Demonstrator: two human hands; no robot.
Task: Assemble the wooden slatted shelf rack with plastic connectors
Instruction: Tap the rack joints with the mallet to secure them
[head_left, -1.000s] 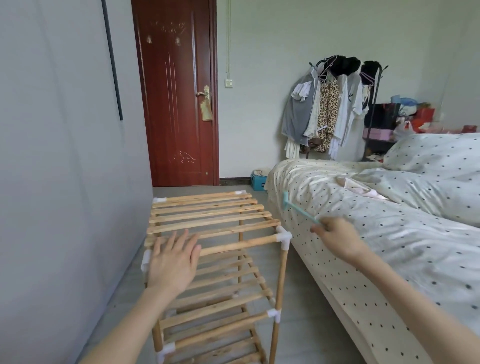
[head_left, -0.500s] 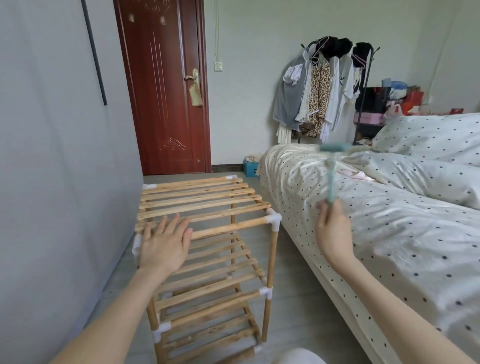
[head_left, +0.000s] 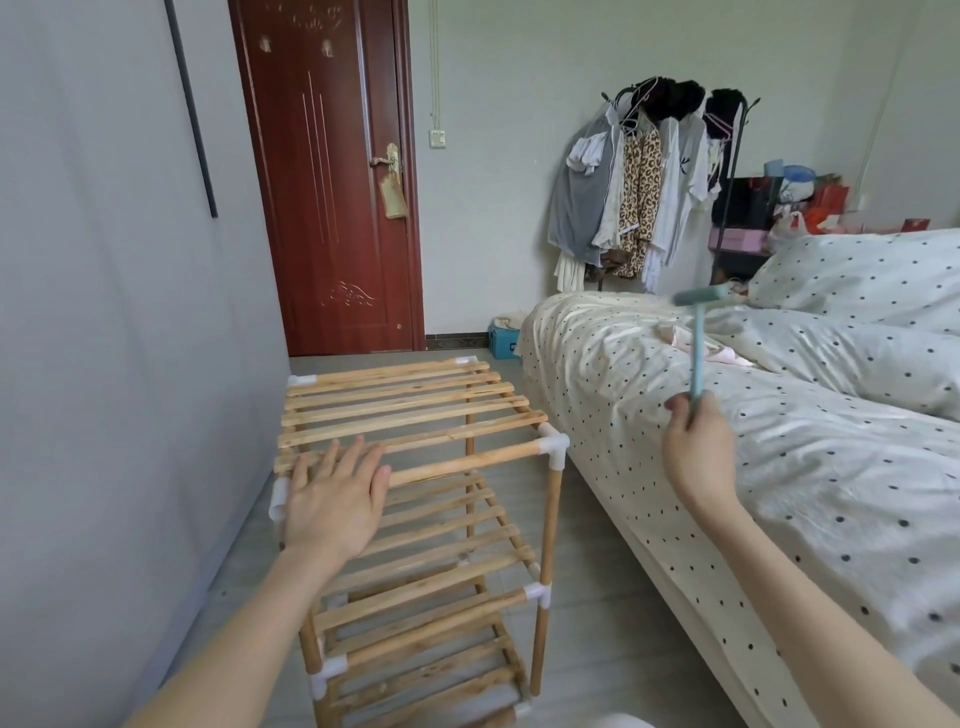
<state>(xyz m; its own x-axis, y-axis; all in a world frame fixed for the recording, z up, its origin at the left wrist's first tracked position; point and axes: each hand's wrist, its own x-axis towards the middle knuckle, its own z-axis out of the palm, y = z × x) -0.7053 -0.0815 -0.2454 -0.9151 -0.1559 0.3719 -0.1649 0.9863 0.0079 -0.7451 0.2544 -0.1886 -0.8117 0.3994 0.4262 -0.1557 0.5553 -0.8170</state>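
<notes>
Rack (head_left: 415, 499) sits lower centre-left of frame, on the floor between the grey wall at left and the bed (head_left: 779, 493) at right. Three slatted tiers visible, white plastic connectors at the corners, posts upright. Looks essentially built.

My left hand (head_left: 335, 501) is flat on the near-left end of the top tier, fingers straight and spread, palm down, holding nothing, just pressing to steady the frame. It covers the rail next to the near-left connector (head_left: 279, 499).

Near-right top connector (head_left: 553, 451) is centre frame, exposed, rail and post both seated in it as far as I can tell.

My right hand (head_left: 698, 449) is right of centre, raised over the bed edge, fingers curled round the lower end of the handle of a small teal mallet (head_left: 698, 332). Head is up, blurred, well apart from the rack.

Judgement: this is the tapping-home step, joints being seated with the mallet. Next move calls for swinging down and left onto a top connector, likely the near-right one, square on the plastic, not the rail. Left hand needs to keep the frame from rocking and stay off the strike point.
</notes>
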